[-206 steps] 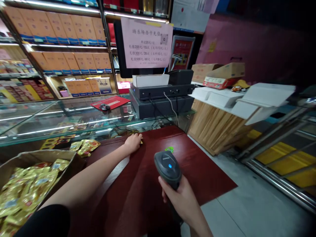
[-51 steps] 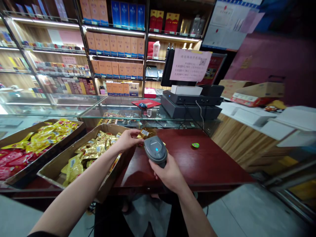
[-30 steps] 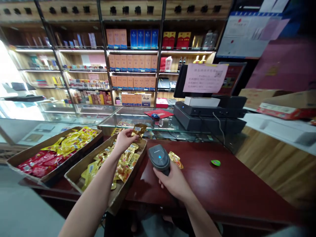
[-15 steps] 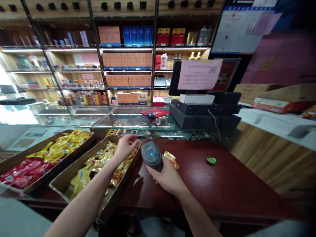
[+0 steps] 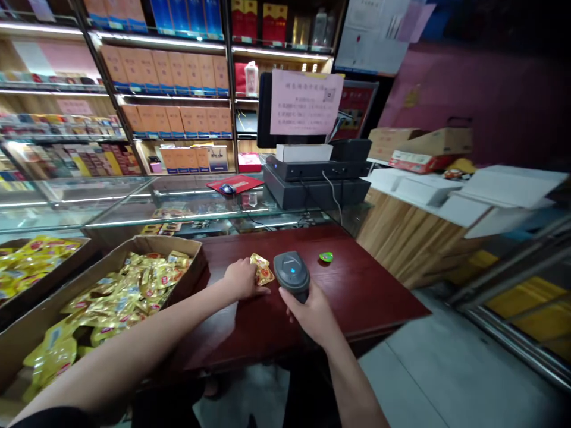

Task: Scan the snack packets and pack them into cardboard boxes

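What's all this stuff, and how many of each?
Table: one, dark red, centre
Scanner: one, dark grey, above table
Loose packet: one, gold, on table
Small thing: one, green, on table
Cartons: two, brown, left
Packets inside: many, gold or yellow, left
Mouse: one, dark, on red mat
Monitor: one, black, behind pink notice
Shelf boxes: many, mostly orange, back left
Other boxes: several, white or brown, right
Left hand: one, bare, at loose packet
Right hand: one, bare, gripping scanner

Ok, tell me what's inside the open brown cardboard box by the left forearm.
The open brown cardboard box holds a heap of shiny gold foil packets. The left forearm hides part of it, and the top packets cover whatever lies beneath.
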Available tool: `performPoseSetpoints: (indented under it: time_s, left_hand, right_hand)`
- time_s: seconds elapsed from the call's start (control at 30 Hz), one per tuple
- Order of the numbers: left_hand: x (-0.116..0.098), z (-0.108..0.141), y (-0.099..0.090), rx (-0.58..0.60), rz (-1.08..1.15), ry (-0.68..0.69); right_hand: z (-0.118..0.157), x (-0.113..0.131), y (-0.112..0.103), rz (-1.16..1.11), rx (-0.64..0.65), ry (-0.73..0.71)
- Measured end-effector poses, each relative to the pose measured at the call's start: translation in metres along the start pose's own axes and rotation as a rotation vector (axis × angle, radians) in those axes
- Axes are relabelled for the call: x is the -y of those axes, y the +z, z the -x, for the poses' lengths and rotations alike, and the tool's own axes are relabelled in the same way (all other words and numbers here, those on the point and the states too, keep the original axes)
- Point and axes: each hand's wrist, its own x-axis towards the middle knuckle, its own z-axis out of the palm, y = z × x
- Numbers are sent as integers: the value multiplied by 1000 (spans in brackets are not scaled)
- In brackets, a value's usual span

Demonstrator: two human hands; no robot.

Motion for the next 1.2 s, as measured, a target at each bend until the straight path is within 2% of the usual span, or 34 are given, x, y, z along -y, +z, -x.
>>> performPoseSetpoints:
  time_s: [0.17,0.27,0.33,0.4,0.53,0.63,0.73,0.93,1.2]
  left_hand:
    - [8,-6,19,1,-24,4]
    - [15,-8,18,-30,4,11]
    - [23,-11,13,-66,109,-13]
    - [34,-13,6,-56,367,-94]
    - [62,-3,-2,112,1170,-246]
    - [77,12,-1,197,1501,-278]
    - [83,19,5,191,1585,-314]
    - [82,14,8,68,1610,-309]
    - [89,12,11,-14,1632,-304]
  right_hand:
    - [3,-13,-6,-30,-4,28]
    - [1,-15,-4,-35,-4,29]
    - [2,-13,-1,-36,-5,29]
    - [4,-10,3,-45,11,31]
    - [10,-6,15,-65,98,39]
    - [13,-6,27,-39,139,17]
    - [13,-3,40,-7,161,-19]
    - [12,12,60,13,196,-67]
    - [10,20,69,88,167,-87]
